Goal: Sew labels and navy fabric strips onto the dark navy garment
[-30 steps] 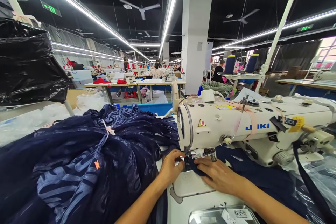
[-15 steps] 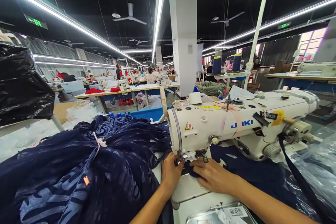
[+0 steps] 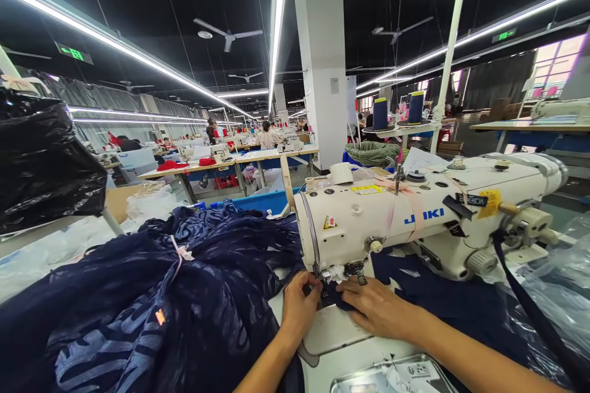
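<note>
A white Juki sewing machine point(image 3: 415, 215) stands in front of me. Both my hands rest on its bed at the presser foot point(image 3: 328, 282). My left hand point(image 3: 299, 304) curls its fingers against the left side of the foot, pinching a small piece of navy fabric point(image 3: 338, 301). My right hand point(image 3: 375, 310) lies flat, fingers together, pressing that navy fabric down right of the needle. A large heap of navy patterned fabric point(image 3: 152, 301) is piled on the table to my left.
More navy cloth point(image 3: 437, 295) lies under the machine arm, with clear plastic point(image 3: 557, 282) at right. A metal tray point(image 3: 391, 377) sits at the front edge. Black plastic bag point(image 3: 41, 159) hangs at left. Thread cones point(image 3: 399, 112) stand behind. Other workers sit at distant tables.
The view has shifted slightly, so the machine sits further left in the frame. Both hands stay at the presser foot, holding the navy piece in much the same way.
</note>
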Demonstrator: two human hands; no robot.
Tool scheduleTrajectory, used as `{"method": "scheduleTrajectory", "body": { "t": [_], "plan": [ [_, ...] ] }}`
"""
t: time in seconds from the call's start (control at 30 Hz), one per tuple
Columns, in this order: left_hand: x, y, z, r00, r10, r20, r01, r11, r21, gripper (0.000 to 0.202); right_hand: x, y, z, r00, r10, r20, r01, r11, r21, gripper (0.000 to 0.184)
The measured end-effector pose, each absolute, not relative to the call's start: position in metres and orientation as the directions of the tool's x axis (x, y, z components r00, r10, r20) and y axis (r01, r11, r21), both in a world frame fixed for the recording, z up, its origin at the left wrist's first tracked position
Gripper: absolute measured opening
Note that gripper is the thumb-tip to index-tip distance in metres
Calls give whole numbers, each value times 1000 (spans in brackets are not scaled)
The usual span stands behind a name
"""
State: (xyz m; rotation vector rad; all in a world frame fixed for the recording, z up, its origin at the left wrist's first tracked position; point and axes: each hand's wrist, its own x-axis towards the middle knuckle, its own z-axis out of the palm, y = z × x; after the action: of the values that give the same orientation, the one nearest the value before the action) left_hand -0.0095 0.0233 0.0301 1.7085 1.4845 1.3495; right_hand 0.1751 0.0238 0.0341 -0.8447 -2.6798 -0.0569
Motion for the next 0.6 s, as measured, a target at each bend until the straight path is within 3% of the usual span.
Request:
{"method": "scheduleTrajectory", "body": {
  "t": [0.6],
  "plan": [
    [0, 39, 12, -159, 974, 162, 55, -155, 986, 15, 173, 22, 28, -757, 540, 367, 575, 818, -17, 22]
  ]
}}
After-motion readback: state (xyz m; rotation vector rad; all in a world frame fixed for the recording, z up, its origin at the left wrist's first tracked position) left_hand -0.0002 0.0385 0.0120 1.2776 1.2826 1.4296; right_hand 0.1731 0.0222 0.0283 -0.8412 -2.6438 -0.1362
